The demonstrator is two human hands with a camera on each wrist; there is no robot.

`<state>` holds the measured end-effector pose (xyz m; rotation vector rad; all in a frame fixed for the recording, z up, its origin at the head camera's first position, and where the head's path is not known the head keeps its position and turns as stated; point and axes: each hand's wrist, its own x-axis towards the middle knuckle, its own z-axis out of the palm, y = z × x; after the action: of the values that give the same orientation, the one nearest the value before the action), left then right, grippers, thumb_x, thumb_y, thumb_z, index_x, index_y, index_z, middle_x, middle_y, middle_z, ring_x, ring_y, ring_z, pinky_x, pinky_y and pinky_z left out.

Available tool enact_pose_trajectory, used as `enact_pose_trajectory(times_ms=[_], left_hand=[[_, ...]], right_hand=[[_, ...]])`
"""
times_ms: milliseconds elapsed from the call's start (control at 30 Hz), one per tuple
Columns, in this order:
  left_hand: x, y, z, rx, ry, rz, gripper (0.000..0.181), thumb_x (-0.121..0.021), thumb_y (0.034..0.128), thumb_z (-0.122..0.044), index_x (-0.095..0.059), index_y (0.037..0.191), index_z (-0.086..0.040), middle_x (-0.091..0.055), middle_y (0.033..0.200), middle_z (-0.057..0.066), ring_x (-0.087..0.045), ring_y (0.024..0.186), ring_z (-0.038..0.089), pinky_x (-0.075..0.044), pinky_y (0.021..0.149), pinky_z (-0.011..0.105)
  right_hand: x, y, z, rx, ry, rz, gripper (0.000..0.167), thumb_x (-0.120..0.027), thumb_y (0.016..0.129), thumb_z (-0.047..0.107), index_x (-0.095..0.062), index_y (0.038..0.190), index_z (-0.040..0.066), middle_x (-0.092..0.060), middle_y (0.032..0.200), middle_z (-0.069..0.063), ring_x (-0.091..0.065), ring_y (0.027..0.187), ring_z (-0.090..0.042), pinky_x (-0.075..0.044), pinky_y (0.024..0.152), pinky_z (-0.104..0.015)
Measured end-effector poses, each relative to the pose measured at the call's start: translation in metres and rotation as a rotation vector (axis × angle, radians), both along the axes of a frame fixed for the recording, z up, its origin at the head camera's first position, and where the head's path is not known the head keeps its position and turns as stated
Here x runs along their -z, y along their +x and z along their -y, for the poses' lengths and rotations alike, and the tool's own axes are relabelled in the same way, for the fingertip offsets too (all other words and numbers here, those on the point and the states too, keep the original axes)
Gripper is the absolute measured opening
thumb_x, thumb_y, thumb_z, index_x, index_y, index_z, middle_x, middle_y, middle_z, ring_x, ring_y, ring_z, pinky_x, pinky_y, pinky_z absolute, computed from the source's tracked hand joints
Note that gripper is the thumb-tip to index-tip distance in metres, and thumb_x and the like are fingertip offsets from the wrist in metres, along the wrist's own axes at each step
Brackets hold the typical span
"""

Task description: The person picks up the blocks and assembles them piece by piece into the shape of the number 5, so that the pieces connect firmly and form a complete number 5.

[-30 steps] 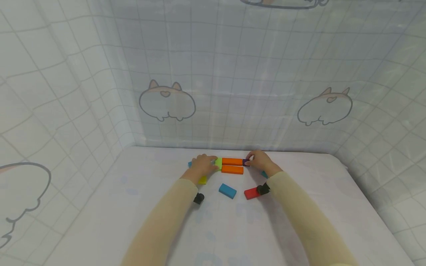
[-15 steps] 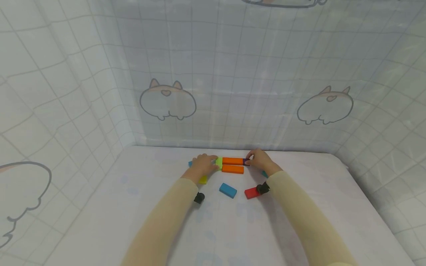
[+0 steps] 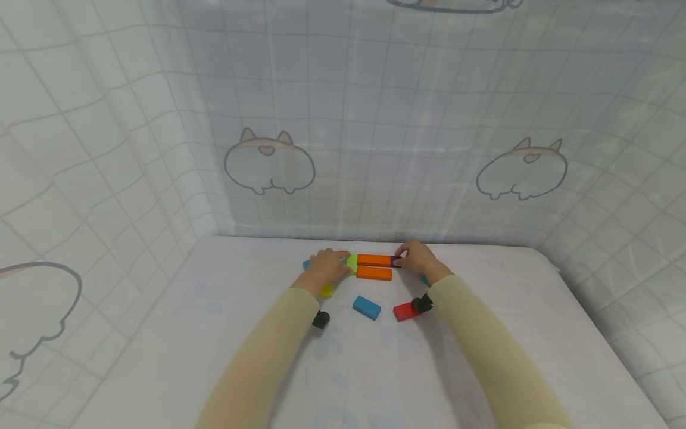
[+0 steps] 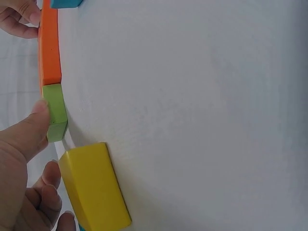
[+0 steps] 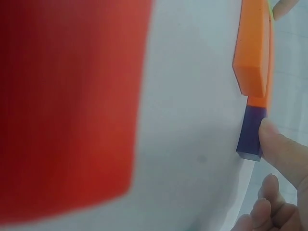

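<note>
A light green block [image 3: 351, 264] is pinched between the thumb and a finger of my left hand [image 3: 326, 267]. Against its right side lie two orange blocks, a far one [image 3: 374, 260] and a near one [image 3: 374, 273], with a narrow gap between them. My right hand [image 3: 420, 260] pinches a small purple block [image 5: 251, 132], which stands at the right end of the far orange block. In the left wrist view, a yellow block [image 4: 96, 187] lies close to the curled lower fingers of my left hand.
A blue block [image 3: 367, 307] lies nearer to me, and a red block [image 3: 404, 311] sits partly under the right wrist camera [image 3: 423, 304]. A teal block [image 3: 426, 280] and another blue block [image 3: 306, 264] are mostly hidden by my hands. A patterned curtain [image 3: 396, 179] rises behind the table.
</note>
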<state>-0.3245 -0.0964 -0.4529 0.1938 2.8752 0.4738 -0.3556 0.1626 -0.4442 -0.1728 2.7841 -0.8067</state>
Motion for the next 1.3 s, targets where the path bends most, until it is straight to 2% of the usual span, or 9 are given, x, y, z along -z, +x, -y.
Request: enact_pose_trajectory(times_ms=[267,467,633,733,967,1167,1300], left_hand=[[-0.002,0.002,0.001,0.003,0.018,0.001,0.058,-0.063,0.0972,-0.046,-0.048,0.15,-0.027,-0.046,0.149,0.018,-0.042,0.133,0.041,-0.029,0.111,0.062],[0.001,-0.001,0.006,0.012,0.086,-0.014,0.057,-0.062,0.098,-0.045,-0.048,0.15,-0.026,-0.046,0.15,0.017,-0.042,0.134,0.039,-0.029,0.112,0.06],[0.0,-0.002,0.019,0.018,0.086,-0.084,0.049,-0.061,0.0994,-0.044,-0.055,0.144,-0.024,-0.06,0.129,0.011,-0.053,0.116,0.031,-0.038,0.105,0.053],[-0.001,-0.001,0.028,0.022,0.066,-0.12,0.047,-0.062,0.0991,-0.043,-0.058,0.141,-0.022,-0.063,0.118,0.007,-0.056,0.106,0.026,-0.041,0.102,0.05],[-0.003,0.01,0.041,0.023,0.073,-0.124,0.044,-0.065,0.0978,-0.039,-0.062,0.137,-0.018,-0.061,0.111,0.008,-0.056,0.101,0.025,-0.042,0.096,0.047],[-0.005,0.022,0.034,0.034,0.05,-0.087,0.048,-0.066,0.096,-0.044,-0.061,0.138,-0.021,-0.059,0.116,0.009,-0.053,0.104,0.027,-0.041,0.098,0.049],[-0.005,0.032,0.03,0.053,0.019,-0.099,0.048,-0.066,0.0952,-0.046,-0.063,0.137,-0.022,-0.06,0.12,0.01,-0.053,0.108,0.029,-0.04,0.102,0.051]], right_hand=[[0.002,-0.003,0.0,0.008,-0.001,0.014,0.022,-0.073,0.094,0.021,-0.073,0.112,0.01,-0.062,0.112,-0.013,-0.055,0.098,-0.03,-0.05,0.09,-0.04],[-0.001,-0.004,-0.001,-0.007,0.024,0.031,0.031,-0.072,0.095,0.023,-0.069,0.122,0.009,-0.062,0.115,-0.014,-0.057,0.098,-0.029,-0.05,0.09,-0.041],[-0.009,-0.001,-0.002,-0.038,0.022,0.021,0.034,-0.07,0.096,0.024,-0.066,0.125,0.007,-0.062,0.115,-0.017,-0.057,0.097,-0.03,-0.051,0.089,-0.042],[-0.013,0.002,-0.003,-0.076,0.034,-0.01,0.032,-0.07,0.096,0.024,-0.067,0.123,0.006,-0.062,0.112,-0.016,-0.057,0.094,-0.029,-0.051,0.086,-0.04],[-0.015,0.013,0.0,-0.12,-0.005,0.004,0.025,-0.073,0.093,0.019,-0.071,0.115,0.008,-0.061,0.1,-0.01,-0.055,0.088,-0.027,-0.05,0.077,-0.035],[-0.012,0.02,0.004,-0.162,-0.012,-0.005,0.024,-0.074,0.092,0.019,-0.07,0.114,0.008,-0.061,0.09,-0.006,-0.054,0.081,-0.023,-0.047,0.072,-0.032],[-0.008,0.021,0.005,-0.181,-0.007,-0.004,0.026,-0.073,0.093,0.021,-0.07,0.116,0.009,-0.06,0.089,-0.006,-0.053,0.081,-0.022,-0.044,0.07,-0.032]])
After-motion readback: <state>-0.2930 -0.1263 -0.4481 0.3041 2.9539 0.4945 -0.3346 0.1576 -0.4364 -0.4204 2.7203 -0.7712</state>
